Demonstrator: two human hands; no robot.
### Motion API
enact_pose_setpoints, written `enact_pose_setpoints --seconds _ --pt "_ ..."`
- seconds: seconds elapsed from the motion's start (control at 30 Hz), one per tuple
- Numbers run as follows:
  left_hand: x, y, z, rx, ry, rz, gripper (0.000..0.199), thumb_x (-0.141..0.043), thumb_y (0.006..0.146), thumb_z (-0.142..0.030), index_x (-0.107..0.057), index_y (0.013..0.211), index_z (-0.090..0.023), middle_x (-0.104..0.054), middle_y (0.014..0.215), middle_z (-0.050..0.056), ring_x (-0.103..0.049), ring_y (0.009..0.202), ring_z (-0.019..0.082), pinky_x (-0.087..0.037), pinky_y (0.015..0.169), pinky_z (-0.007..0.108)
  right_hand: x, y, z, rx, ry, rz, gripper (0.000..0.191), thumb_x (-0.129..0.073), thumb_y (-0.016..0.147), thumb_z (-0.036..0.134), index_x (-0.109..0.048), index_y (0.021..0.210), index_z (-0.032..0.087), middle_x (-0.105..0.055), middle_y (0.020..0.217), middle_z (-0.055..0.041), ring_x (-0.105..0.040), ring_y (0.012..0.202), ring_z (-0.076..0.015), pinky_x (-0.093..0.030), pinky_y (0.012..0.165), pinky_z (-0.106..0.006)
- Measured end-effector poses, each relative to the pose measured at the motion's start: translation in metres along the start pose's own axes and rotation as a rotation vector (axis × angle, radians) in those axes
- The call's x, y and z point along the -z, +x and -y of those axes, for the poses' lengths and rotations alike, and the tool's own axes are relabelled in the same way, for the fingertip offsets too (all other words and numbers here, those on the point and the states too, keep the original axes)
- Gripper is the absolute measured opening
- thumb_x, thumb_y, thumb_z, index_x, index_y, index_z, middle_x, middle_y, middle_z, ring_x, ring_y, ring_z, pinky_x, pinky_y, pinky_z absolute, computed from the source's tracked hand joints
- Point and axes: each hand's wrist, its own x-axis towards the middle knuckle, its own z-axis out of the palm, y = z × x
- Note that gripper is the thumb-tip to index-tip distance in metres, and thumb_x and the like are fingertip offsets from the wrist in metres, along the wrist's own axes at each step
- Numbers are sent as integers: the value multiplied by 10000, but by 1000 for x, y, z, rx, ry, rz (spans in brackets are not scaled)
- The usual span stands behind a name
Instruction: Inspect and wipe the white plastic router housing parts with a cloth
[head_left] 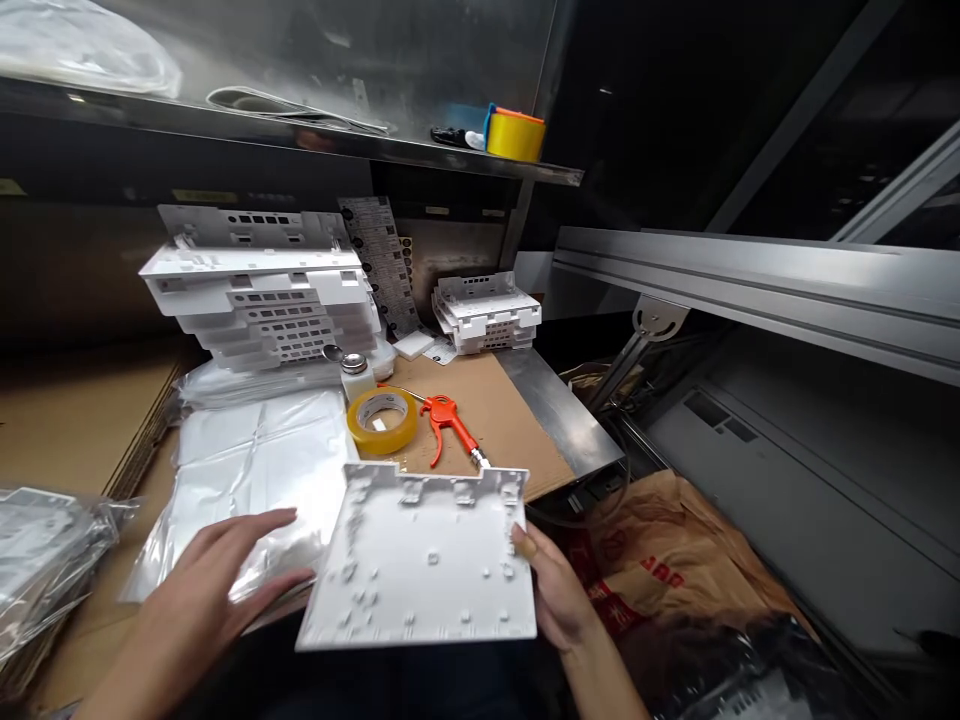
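Note:
My right hand (556, 585) grips a white plastic housing panel (420, 590) by its right edge, thumb on the inner face. That face, with small clips and posts, is turned up toward me. My left hand (217, 570) is apart from the panel's left side, thumb and fingers spread, with nothing in it. Under and beyond my left hand lies a pile of clear plastic bags (262, 450). Just past the panel's top edge are an orange air blow gun (450, 420) and a roll of yellow tape (382, 443).
Stacked white housings stand at the back left (262, 290) and back right (487, 315). A small dispenser bottle (356, 375) is behind the tape. A metal shelf (420, 152) overhangs the bench. Bagged parts (45, 550) lie at left, a brown paper sack (667, 550) at right below a metal beam (750, 285).

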Motion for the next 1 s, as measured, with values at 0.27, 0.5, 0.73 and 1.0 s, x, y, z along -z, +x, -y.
enact_pose_setpoints --seconds 0.27,0.5,0.73,1.0 --pt "-16 -1 11 -19 44 123 365 -373 1035 -516 -550 1243 -275 -763 1199 99 -751 1059 312 -598 863 407 44 -6 24 145 200 -373 678 -924 746 404 -674 1348 218 -804 1188 -98 -724 1195 -307 -553 1082 -493" --pt "4 14 -10 35 -37 108 490 -394 992 -672 -521 1193 -244 -743 1119 107 -748 947 273 -603 802 374 40 -5 26 195 219 -399 661 -878 803 387 -639 1400 234 -780 1258 -91 -714 1224 -308 -548 1111 -504" --pt "-5 -9 -20 147 -125 132 584 -279 991 -644 -560 1244 -199 -710 1293 225 -682 1197 415 -540 994 590 30 -5 22 185 203 -399 703 -878 803 400 -611 1432 235 -770 1279 -94 -706 1237 -312 -521 1140 -515" --pt "33 42 7 291 -540 260 466 -738 809 -638 -470 922 -275 -820 915 81 -775 989 329 -600 875 455 21 -7 22 185 161 -381 772 -867 807 425 -556 1491 244 -775 1266 -101 -701 1243 -323 -518 1138 -523"
